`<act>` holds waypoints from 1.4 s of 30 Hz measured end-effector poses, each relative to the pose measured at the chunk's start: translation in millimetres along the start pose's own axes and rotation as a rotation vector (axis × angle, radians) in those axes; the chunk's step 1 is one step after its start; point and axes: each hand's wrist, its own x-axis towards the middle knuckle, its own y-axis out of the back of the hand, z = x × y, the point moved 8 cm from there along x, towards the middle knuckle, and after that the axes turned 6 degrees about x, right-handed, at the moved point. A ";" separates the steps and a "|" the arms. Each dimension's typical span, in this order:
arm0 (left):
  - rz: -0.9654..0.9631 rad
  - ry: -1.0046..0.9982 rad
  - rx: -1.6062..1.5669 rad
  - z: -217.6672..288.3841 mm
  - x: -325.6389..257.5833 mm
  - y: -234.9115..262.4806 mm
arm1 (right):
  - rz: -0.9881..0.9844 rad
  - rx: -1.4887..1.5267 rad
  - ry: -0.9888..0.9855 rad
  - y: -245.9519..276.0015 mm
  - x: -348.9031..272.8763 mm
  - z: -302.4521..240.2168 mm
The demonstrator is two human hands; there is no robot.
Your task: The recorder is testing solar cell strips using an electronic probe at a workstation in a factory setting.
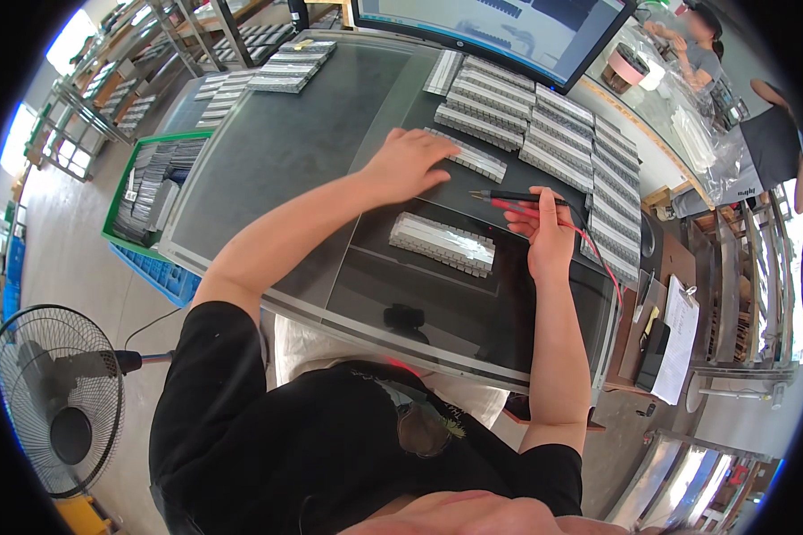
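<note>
My left hand (pixel 409 165) reaches over the dark tabletop, fingers stretched and apart. Its fingertips are at the near-left end of a single silver, comb-edged metal strip (pixel 477 161); I cannot tell whether they touch it. Between the fingers of my right hand (pixel 547 234) is a pair of thin test probes, a black probe (pixel 517 195) and a red one beside it, tips pointing left. A red lead (pixel 605 261) runs from them down to the right. Nearer to me, a small block of similar silver strips (pixel 442 242) lies apart from both hands.
Rows of silver strips (pixel 558 134) cover the table's far right, below a monitor (pixel 509 31). More strips (pixel 293 67) lie at the far left. A green crate (pixel 116 209) of dark parts stands left of the table, near a fan (pixel 58 401). A clipboard (pixel 675 343) lies at right.
</note>
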 end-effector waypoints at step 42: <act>-0.105 -0.015 -0.206 30.0 -30.6 12.9 | -0.001 -0.007 -0.044 2.7 -1.0 5.8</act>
